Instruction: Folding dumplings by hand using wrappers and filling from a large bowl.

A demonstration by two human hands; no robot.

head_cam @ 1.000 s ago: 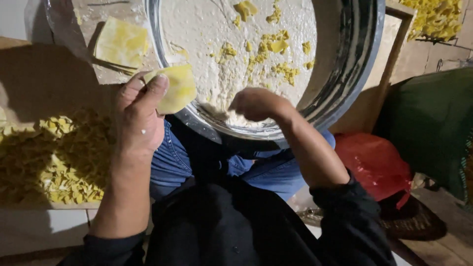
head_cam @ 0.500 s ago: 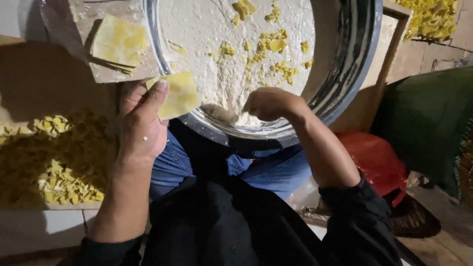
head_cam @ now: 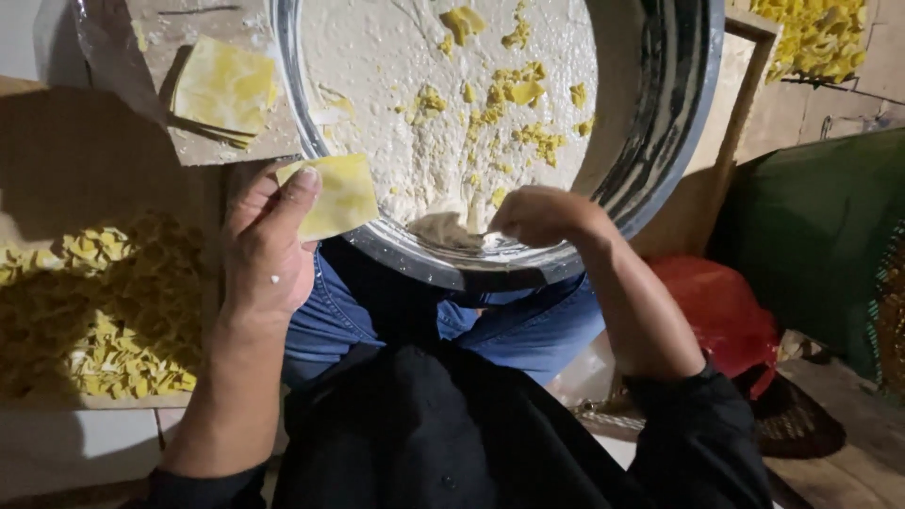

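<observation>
No packages, labels, signs or screens show anywhere in the head view.

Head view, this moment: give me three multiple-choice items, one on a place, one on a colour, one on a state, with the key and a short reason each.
1. Where does the stack of square yellow dough sheets lie?
A. on the floured board left of the large round metal pan
B. inside the pan
C. on the red plastic bag

2. What colour is the pasty filling spread in the pan?
A. green
B. off-white
C. black

3. What is the left hand doing?
A. resting flat on the knee
B. gripping the pan's rim
C. holding one square yellow dough sheet between thumb and fingers

Key: 1 A, the stack sits outside the rim, at upper left. 2 B, pale paste with yellow bits. 3 C, the sheet is held up beside the pan, while the right hand reaches into the filling.
</observation>
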